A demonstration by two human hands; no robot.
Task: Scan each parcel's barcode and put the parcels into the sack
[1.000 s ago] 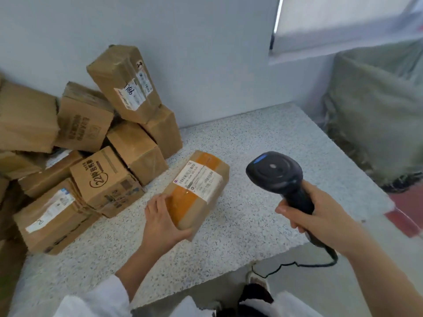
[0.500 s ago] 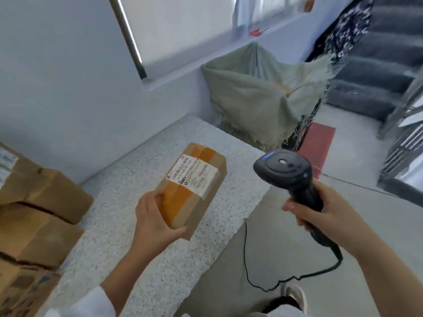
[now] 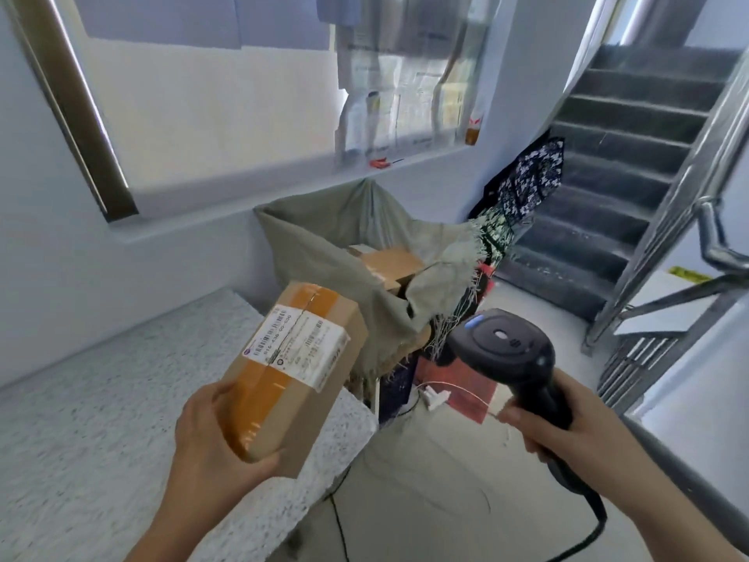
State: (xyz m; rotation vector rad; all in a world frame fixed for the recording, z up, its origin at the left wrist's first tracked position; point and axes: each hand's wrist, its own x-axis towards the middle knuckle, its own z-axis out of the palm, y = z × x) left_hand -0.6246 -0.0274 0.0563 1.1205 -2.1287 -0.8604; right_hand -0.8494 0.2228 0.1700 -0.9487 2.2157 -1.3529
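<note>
Fingers of the left hand clasp the parcel, long axis toward the sack at one o'clock; right hand grips the scanner.

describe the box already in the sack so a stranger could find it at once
Below the wide window ledge a grey-green sack stands open beyond the speckled counter. Down in its mouth lies a brown box. Unlike the orange-taped parcel in the left hand, nobody holds it.
</note>
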